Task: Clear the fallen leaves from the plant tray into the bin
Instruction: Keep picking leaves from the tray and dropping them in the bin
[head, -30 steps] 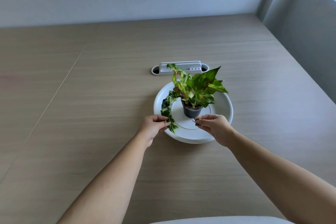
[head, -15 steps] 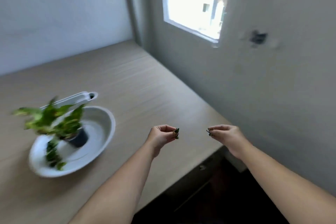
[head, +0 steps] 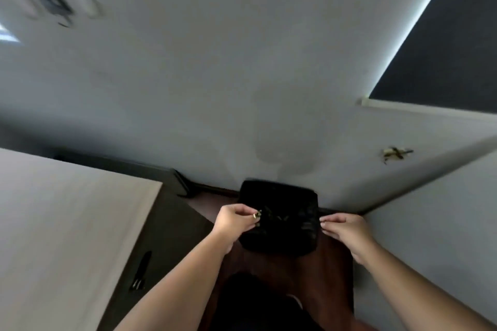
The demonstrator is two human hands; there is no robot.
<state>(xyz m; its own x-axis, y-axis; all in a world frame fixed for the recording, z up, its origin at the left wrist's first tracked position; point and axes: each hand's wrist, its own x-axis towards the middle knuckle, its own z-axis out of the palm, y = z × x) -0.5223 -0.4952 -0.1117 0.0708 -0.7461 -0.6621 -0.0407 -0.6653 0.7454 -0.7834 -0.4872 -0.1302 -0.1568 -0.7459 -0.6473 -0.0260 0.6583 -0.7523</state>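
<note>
Your bare left hand (head: 234,219) reaches forward on an outstretched arm, fingertips pinched together. Your bare right hand (head: 345,228) is level with it, well apart, fingers drawn together, pointing inward.

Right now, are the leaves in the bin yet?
Almost. The carrying looks done: both hands are over the black bin on the floor. The left hand pinches a small leaf bit above the opening. The right hand is pinched too, but what it holds is too small to see. Letting go is left. The plant tray is out of view.
</note>
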